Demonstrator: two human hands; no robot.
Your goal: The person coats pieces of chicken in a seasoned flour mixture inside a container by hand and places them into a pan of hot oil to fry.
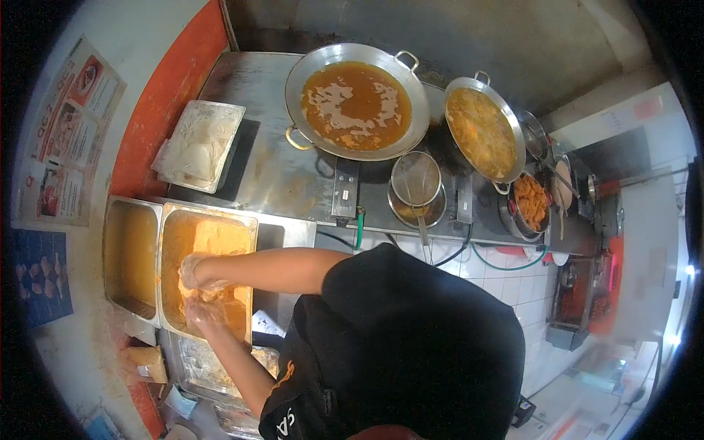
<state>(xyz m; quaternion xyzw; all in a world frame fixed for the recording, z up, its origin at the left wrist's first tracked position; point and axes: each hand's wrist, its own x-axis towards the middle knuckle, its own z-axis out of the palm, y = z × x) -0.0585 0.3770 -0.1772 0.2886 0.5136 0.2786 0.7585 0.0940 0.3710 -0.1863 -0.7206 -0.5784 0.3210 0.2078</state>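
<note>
Both my hands are in the pan, right hand nearer the heaped breading, left hand nearer one short edge; whether fingers pinch, I can't tell

Your right hand and your left hand are covered by thin, clear, wrinkled plastic. The powder looks matt and rough; its tray is smooth, shiny metal. Your shirt is matt cloth, the tabletop is dull, stained metal, and the wok is glossy metal.
</note>
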